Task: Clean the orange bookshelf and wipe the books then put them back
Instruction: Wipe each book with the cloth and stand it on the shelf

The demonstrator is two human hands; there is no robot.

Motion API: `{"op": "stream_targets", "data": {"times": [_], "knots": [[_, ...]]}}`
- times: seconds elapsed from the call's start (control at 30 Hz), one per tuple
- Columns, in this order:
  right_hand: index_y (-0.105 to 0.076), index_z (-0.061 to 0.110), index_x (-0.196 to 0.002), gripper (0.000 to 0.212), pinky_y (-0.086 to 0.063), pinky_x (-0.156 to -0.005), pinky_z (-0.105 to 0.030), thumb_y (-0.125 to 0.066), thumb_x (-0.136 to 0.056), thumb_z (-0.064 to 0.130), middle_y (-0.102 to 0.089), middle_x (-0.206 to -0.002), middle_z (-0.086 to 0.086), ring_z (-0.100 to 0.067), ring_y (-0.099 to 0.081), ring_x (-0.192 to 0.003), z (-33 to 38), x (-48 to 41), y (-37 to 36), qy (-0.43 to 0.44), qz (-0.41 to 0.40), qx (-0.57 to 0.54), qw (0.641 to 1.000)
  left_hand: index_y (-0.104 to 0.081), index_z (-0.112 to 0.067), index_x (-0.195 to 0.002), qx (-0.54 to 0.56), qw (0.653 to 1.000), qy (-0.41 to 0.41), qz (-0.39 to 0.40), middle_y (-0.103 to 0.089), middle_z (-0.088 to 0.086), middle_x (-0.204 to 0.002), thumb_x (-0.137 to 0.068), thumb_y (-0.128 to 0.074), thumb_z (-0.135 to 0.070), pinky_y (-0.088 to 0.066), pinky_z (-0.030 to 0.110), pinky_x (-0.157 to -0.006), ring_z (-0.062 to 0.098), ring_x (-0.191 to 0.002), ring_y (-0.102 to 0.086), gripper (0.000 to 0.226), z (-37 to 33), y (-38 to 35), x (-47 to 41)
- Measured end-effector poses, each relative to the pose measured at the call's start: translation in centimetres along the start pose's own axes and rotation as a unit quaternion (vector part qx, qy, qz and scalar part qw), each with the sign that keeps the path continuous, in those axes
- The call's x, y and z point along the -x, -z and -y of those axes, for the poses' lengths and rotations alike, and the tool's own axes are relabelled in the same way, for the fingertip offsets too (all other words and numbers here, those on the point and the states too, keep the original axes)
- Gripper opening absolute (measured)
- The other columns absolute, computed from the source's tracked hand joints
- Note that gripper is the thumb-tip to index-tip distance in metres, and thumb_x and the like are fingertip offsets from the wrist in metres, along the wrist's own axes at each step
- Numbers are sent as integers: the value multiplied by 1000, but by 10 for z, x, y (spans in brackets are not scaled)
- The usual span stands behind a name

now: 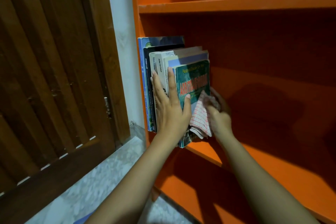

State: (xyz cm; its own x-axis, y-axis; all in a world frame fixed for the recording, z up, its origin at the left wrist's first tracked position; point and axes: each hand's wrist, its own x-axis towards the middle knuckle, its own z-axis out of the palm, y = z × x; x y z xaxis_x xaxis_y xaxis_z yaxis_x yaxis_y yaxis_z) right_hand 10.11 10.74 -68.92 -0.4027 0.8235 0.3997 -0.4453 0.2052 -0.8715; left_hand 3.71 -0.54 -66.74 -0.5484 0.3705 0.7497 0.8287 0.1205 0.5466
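Presently: books (163, 63) upright | left fingers (171, 82) straight, pressing them | right fingers (218, 101) clamp cloth (200, 117)

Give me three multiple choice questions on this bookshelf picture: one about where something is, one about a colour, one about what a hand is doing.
1. Where on the shelf do the books stand? A. left end B. middle C. right end
2. What colour is the cover of the rightmost book? A. green B. yellow C. white
3. What does the right hand hold? A. nothing B. a checked cloth C. a pen
Answers: 1 A, they stand beside the left side wall. 2 A, it is green with a red title. 3 B, its fingers grip the cloth against that book.
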Motion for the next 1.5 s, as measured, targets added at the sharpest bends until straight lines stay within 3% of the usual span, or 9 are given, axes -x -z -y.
{"op": "stream_targets", "data": {"times": [0.1, 0.23, 0.37, 0.5, 0.7, 0.9, 1.23, 1.4, 1.5], "knots": [[-60, 11, -108, 32, -52, -82, -28, -63, -81, -6, -71, -86, 8, -5, -66, -82, 2, 1, 3, -14, -17, 28, 999, 5, -29, -148, -6, 1000, 5, 7, 18, 11, -155, -93, -51, -27, -18, 49, -115, 26, -144, 14, 79, -2, 5, 0], [-61, 4, -110, 28, -50, -83, -32, -59, -84, -5, -66, -103, -11, -20, -62, -94, 14, 6, 5, -10, -35, 101, 994, 14, -35, -145, -12, 999, 15, 42, 19, 4, -154, -94, -50, -29, -26, 51, -113, 27, -145, 11, 82, -6, 16, 1], [-64, 17, -100, 23, -52, -77, -36, -61, -82, 2, -66, -87, 1, -25, -65, -89, 31, 12, 7, -7, -41, 169, 985, 18, -40, -143, -13, 996, 33, 85, 17, 2, -155, -94, -50, -25, -33, 51, -109, 28, -145, 4, 86, -14, 33, -2], [-65, 26, -91, 15, -52, -73, -39, -62, -83, 14, -66, -78, 8, -21, -64, -81, 61, 20, 2, 20, -49, 219, 974, 11, -39, -146, 2, 990, 46, 137, 8, 4, -157, -95, -48, -26, -31, 46, -109, 28, -145, -7, 79, -20, 58, -7], [-66, 27, -90, 10, -42, -71, -28, -61, -85, 20, -63, -100, 1, -15, -55, -96, 101, 46, -30, 134, -5, 279, 951, -24, -21, -146, -15, 989, 25, 145, -39, 1, -137, -95, -47, -28, -41, 33, -99, 15, -128, -39, 56, -12, 110, -5], [-66, 28, -85, 10, -43, -69, -29, -63, -84, 19, -58, -91, -1, -14, -55, -88, 92, 92, -93, 190, 106, 310, 925, -36, -19, -141, -107, 976, 91, 165, -43, 4, -139, -96, -46, -32, -40, 35, -100, 18, -129, -41, 48, 34, 160, 20], [-70, 24, -87, 13, -37, -72, -22, -63, -81, 16, -64, -96, 3, -14, -56, -87, -82, 186, -160, -39, 305, 372, 876, -54, -13, -124, -158, 903, 333, 222, -54, 8, -127, -93, -52, -27, -45, 33, -94, 25, -113, -54, 34, 195, 203, 144], [-64, 31, -79, 9, -45, -67, -27, -62, -79, 23, -62, -85, 7, -16, -56, -72, -186, 229, -159, -183, 360, 370, 837, -60, -6, -111, -113, 841, 482, 218, -62, 13, -107, -92, -53, -20, -41, 25, -71, 24, -90, -59, 25, 279, 206, 228], [-67, 24, -84, 7, -48, -73, -30, -62, -81, 20, -67, -88, 5, -15, -61, -83, -232, 249, -153, -228, 401, 384, 800, -62, -1, -101, -100, 802, 549, 211, -64, 16, -101, -92, -50, -14, -40, 28, -69, 27, -91, -60, 20, 311, 201, 275]]}}
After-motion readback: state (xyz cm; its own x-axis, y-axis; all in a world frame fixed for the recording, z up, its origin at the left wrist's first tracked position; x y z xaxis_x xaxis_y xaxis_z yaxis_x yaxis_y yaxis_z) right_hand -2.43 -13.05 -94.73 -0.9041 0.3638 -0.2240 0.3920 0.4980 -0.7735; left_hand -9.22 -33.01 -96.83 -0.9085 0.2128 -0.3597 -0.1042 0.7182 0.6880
